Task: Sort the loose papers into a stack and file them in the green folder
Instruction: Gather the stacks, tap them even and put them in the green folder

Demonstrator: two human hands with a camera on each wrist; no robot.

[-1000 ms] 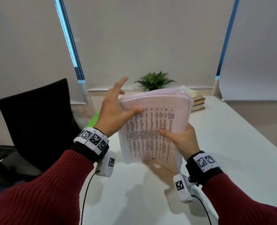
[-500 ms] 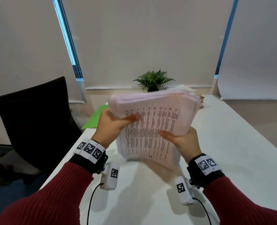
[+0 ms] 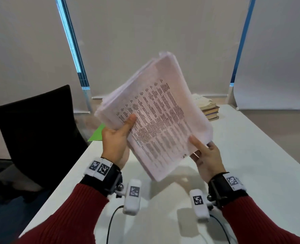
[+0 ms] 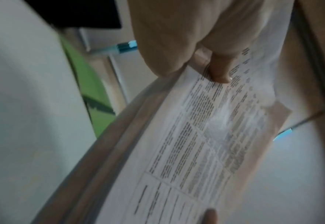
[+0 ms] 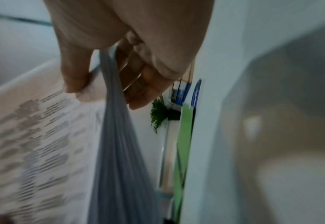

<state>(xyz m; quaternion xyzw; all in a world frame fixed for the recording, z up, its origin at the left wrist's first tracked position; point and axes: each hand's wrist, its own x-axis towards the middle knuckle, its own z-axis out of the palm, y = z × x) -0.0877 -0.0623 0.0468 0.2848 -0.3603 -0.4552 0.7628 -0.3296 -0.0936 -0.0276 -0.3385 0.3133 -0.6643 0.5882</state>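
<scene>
Papers: thick stack of printed sheets (image 3: 156, 120), held in the air above the white surface (image 3: 251, 164), tilted with one corner down toward the body; edges not yet flush, top edges fanned and blurred.
Left grip: left hand (image 3: 115, 143) pinching the stack's left edge, thumb on the printed face, fingers hidden behind; same pinch seen in the left wrist view (image 4: 196, 45).
Right grip: right hand (image 3: 207, 159) clamped on the lower right corner, thumb on top, curled fingers underneath, confirmed from the right wrist (image 5: 131, 53).
Green folder: green folder (image 3: 97, 132) lying flat on the far left part of the surface, mostly hidden behind the left hand and stack; apart from the papers.
Handling, judged: fairly heavy as a bundle yet floppy; sagging and bowing between the two holds; smooth sheets likely to slide against each other and splay when tilted.
Where to hold, judged: both opposite edges near mid-length, thumbs on top, fingers spread below; loosened slightly for tapping a long edge on the surface to square it.
Risk, judged: single-corner pinch letting inner sheets slip out.
Other: books (image 3: 209, 110) stacked at the far edge; black chair (image 3: 36, 129) at left.
</scene>
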